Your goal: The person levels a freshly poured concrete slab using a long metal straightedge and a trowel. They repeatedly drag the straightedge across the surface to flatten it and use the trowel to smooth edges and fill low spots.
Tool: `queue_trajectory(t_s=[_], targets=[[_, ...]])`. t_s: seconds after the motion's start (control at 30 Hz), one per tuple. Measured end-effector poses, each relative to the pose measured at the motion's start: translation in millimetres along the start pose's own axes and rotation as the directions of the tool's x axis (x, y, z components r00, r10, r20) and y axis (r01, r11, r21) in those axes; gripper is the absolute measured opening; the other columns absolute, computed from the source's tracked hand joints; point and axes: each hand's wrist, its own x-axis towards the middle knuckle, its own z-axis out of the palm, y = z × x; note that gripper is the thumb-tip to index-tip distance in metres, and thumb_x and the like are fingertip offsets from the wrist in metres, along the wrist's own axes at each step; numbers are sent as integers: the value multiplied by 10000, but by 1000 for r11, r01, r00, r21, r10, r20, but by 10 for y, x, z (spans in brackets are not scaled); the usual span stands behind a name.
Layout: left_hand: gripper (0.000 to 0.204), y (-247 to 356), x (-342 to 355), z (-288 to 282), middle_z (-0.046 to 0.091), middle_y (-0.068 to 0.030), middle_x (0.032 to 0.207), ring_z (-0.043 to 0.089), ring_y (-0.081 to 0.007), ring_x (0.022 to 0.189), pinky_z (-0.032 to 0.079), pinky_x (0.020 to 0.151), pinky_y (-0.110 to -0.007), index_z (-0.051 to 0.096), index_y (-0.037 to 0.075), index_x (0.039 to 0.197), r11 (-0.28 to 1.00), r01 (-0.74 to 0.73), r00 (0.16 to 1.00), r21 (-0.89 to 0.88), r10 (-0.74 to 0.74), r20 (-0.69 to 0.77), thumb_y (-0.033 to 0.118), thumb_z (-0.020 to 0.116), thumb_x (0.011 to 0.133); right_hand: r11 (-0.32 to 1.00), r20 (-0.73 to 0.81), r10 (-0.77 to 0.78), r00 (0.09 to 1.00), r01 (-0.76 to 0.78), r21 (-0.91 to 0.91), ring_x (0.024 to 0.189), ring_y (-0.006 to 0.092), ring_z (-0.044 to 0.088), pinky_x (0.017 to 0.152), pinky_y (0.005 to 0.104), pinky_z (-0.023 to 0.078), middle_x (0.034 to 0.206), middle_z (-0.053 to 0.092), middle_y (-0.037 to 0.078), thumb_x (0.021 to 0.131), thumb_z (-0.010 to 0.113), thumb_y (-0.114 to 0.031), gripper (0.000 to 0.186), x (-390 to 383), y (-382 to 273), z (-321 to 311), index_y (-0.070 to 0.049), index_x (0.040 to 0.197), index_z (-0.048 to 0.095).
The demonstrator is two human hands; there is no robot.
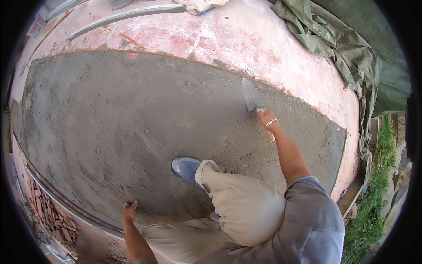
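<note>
One trowel [250, 95] in right hand [265, 117]

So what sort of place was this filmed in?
Probably an outdoor building site: a broad bed of grey mortar, a trowel in the right hand, and grass along the right side.

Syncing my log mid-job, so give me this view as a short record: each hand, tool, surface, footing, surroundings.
Right hand: grips the trowel
Tool: trowel with a pointed metal blade and wooden handle; blade near the far edge of the gray cement layer
Left hand: at the cement near the lower edge; contact unclear, nothing visible held
Surface: gray cement layer, smoother at left, rougher and lumpier at right
Footing: one blue-gray shoe on the cement
Surroundings: green tarp upper right, long straight bar upper left, grass at right
</note>
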Motion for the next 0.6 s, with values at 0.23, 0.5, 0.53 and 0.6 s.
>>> queue_trajectory(t_s=[0.23,0.5,0.53,0.6], targets=[[1003,-38,-58,27,204,-264,1603,154,-339,1514,167,1220,-367,194,-121,1509,983,-66,997,171,70,-17,451,674,840,952,-173,272,947,-239,192,487,233,556,428,399,444,649,573,95,953,523,-426,387,-116,1380,9,-47,926,597],[1107,59,-206,-21,102,-288,1611,84,-331,1523,151,1226,-378,114,-108,1525,962,-12,1000,273,17,-13,557,665,832,194,308,576,757,-493,848,541,202,460,510,366,412,690,498,46,963,495,-479,388,-902,-58,521,-93,960,536],[1102,87,-213,-21,121,-282,1611,102,-330,1521,157,1226,-382,131,-102,1527,960,-2,1000,281,9,-25,558,668,826,186,364,510,779,-513,838,507,197,427,489,346,386,681,487,43,965,492,-485,390,-1006,-377,630,-96,967,514],[1094,129,-239,-24,137,-279,1609,118,-334,1519,164,1225,-388,147,-94,1529,959,-7,999,282,17,-32,558,672,823,322,427,393,814,-558,765,527,196,469,483,363,407,689,496,46,980,478,-499,403,-1221,-1013,859,-97,958,495]])
